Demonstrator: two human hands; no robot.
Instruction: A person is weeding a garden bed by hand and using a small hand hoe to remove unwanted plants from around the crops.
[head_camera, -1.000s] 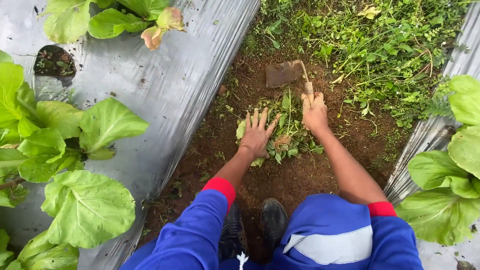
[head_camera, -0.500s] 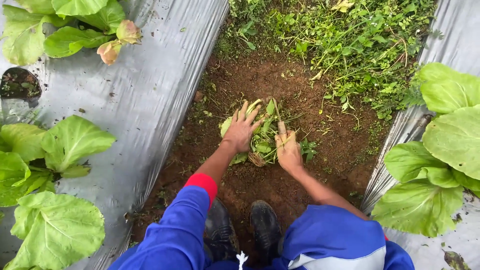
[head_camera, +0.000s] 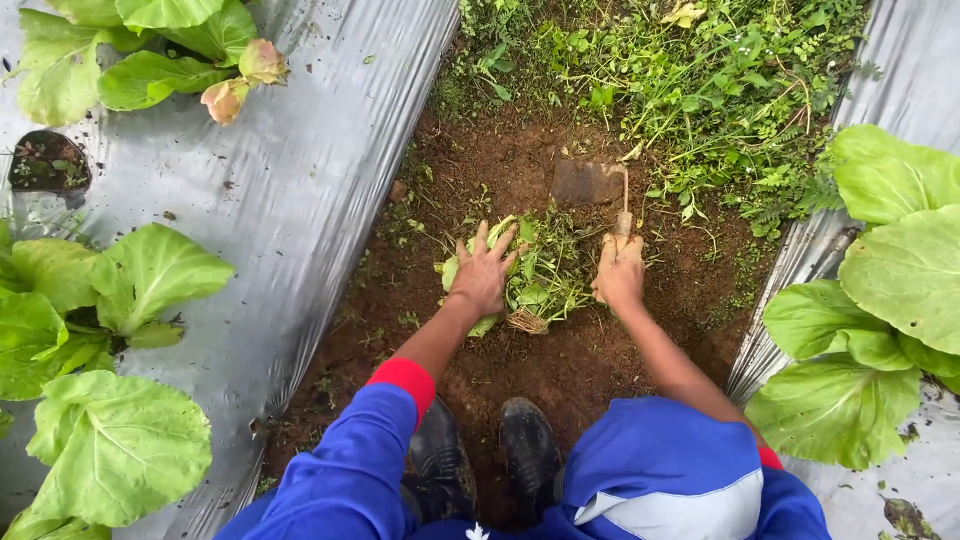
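Head view shows the right hand (head_camera: 618, 280) clenched on a small hoe (head_camera: 590, 183) whose blade lies just beyond the grip, handle pointing away, while the left hand (head_camera: 480, 280), fingers spread, presses the weed pile (head_camera: 545, 280) between both hands on the soil (head_camera: 570, 370).

A pile of pulled weeds (head_camera: 540, 275) is flanked by the left hand (head_camera: 480, 275) and right hand (head_camera: 618, 275) mid-furrow (head_camera: 560, 370). A hoe (head_camera: 590, 185) is placed just beyond; plastic sheets (head_camera: 290, 200) border both sides.
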